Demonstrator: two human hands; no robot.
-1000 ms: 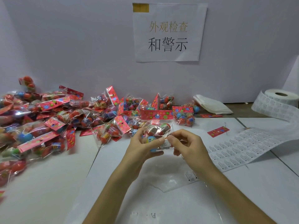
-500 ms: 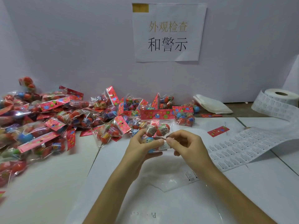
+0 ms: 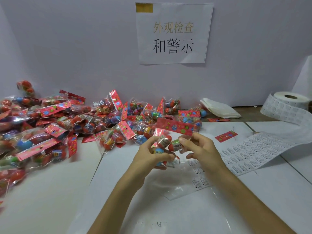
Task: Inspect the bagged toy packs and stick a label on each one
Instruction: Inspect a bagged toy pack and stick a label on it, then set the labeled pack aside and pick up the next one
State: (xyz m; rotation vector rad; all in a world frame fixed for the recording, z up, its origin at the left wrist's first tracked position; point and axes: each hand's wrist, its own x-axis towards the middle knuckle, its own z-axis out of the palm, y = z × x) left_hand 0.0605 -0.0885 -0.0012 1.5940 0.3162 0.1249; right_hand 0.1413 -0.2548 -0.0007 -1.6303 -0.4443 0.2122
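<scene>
To my left, the pile of packs lies heaped against the back wall, within reach, so I judge these are still waiting. My left hand curls round the lower end of one pack, thumb and fingers clamped on the plastic and the balls inside. I hold the pack up off the table with its red header on top, facing me so I can look it over. A white label already sits near its bottom edge by my left fingertips. My right hand pinches the pack's right side at a green-banded ball, steadying it for turning. Further right, the label strip trails flat across the table towards me from the roll, so the next label is close at hand.
</scene>
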